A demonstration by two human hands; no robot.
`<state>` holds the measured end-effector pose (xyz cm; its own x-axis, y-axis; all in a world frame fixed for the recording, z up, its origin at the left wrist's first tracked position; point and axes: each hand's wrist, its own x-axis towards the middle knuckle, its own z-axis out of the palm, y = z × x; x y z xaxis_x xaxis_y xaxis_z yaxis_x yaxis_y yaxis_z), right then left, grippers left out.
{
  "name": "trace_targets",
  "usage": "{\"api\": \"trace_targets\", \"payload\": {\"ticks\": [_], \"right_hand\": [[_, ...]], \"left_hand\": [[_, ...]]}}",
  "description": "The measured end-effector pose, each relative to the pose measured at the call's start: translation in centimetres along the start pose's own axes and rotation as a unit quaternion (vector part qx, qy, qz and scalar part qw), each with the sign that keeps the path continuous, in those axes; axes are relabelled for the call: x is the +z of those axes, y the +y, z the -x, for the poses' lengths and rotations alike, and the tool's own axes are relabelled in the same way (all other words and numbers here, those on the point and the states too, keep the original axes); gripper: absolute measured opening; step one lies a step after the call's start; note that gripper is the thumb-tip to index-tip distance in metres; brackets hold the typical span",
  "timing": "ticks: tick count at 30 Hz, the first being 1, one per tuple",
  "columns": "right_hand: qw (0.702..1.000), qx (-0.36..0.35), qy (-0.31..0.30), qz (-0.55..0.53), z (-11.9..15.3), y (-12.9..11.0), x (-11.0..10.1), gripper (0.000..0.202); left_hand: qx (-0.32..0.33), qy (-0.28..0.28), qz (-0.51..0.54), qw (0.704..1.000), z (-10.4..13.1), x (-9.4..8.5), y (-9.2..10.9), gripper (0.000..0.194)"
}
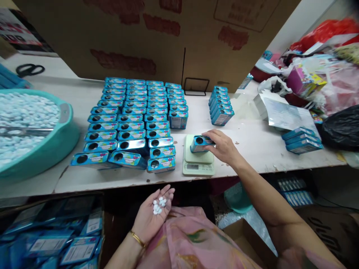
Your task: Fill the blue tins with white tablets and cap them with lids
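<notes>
My left hand (153, 211) is turned palm up below the table's front edge, cupping several small white candies (158, 206). With thumb and fingers, my right hand (223, 147) grips a blue candy tin (198, 143) by its right end. This tin stands on a pale green kitchen scale (199, 170), and a dark round hole shows in its top. The reading on the scale's display is too small to make out. Left of the scale, rows of similar blue tins (130, 135) stand close together, many with the same dark hole on top.
A turquoise tub (66, 130) of white candies, with a metal tool across it, stands at left. A large cardboard box (168, 41) closes off the back. More tins (222, 116) stand behind the scale. Bags and packets (303, 78) crowd the right. Below left sits a box of blue tins (50, 243).
</notes>
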<state>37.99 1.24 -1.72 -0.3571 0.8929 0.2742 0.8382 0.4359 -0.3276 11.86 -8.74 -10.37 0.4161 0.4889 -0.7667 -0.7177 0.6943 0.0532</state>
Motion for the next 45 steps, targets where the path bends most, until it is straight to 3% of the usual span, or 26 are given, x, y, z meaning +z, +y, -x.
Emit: {"api": "trace_targets", "payload": {"ticks": [5, 9, 12, 15, 19, 22, 24, 28, 32, 34, 36, 39, 42, 45], "right_hand": [[0.997, -0.016, 0.071, 0.009, -5.0, -0.1, 1.7, 0.031], [0.997, -0.008, 0.069, 0.023, -8.8, 0.1, 5.1, 0.033], [0.998, -0.019, 0.047, 0.047, -9.5, 1.0, 6.4, 0.033], [0.993, -0.02, 0.085, 0.081, -8.6, 3.8, 5.0, 0.025], [0.956, 0.082, 0.199, 0.199, -6.3, 9.9, 1.7, 0.018], [0.951, 0.094, 0.19, 0.224, -4.8, 13.3, 0.8, 0.023], [0.954, 0.081, 0.176, 0.227, -3.8, 14.0, 0.8, 0.024], [0.959, 0.059, 0.146, 0.236, -1.5, 11.8, -0.7, 0.018], [0.964, 0.042, 0.093, 0.247, 0.5, 6.8, -3.4, 0.012], [0.965, 0.018, 0.047, 0.258, 0.9, 4.4, -3.9, 0.013], [0.965, -0.011, 0.0, 0.263, 0.9, 2.9, -3.6, 0.016], [0.968, -0.044, -0.035, 0.245, 1.0, 2.2, -3.0, 0.016], [0.981, -0.033, 0.015, 0.192, 2.1, 1.5, -2.7, 0.016], [0.994, -0.036, 0.032, 0.095, 4.6, -1.3, -1.7, 0.021]], "left_hand": [[-0.016, -0.011, -0.002, 1.0, 0.1, 0.2, 0.0, 0.018], [-0.016, -0.006, -0.012, 1.0, -0.1, 0.2, 0.0, 0.016], [-0.017, 0.002, -0.015, 1.0, -0.4, 0.0, 0.1, 0.014], [-0.006, -0.002, -0.062, 0.998, -0.6, -0.1, 0.1, 0.012], [0.051, -0.03, -0.218, 0.974, -1.3, 1.8, -0.5, 0.03], [0.109, -0.031, -0.32, 0.941, -2.5, 4.4, -1.2, 0.055], [0.135, -0.018, -0.366, 0.921, -3.6, 6.1, -1.5, 0.069], [0.145, -0.051, -0.438, 0.886, -5.4, 8.2, -2.2, 0.067], [0.128, -0.088, -0.508, 0.847, -7.2, 9.5, -3.5, 0.061], [0.131, -0.085, -0.513, 0.844, -8.0, 10.0, -4.1, 0.064], [0.127, -0.071, -0.488, 0.86, -8.2, 10.3, -4.2, 0.065], [0.074, -0.082, -0.388, 0.915, -7.3, 9.9, -3.5, 0.054], [-0.002, -0.116, -0.243, 0.963, -5.5, 8.7, -2.7, 0.033], [-0.036, -0.109, -0.129, 0.985, -4.1, 7.7, -3.1, 0.023]]}}
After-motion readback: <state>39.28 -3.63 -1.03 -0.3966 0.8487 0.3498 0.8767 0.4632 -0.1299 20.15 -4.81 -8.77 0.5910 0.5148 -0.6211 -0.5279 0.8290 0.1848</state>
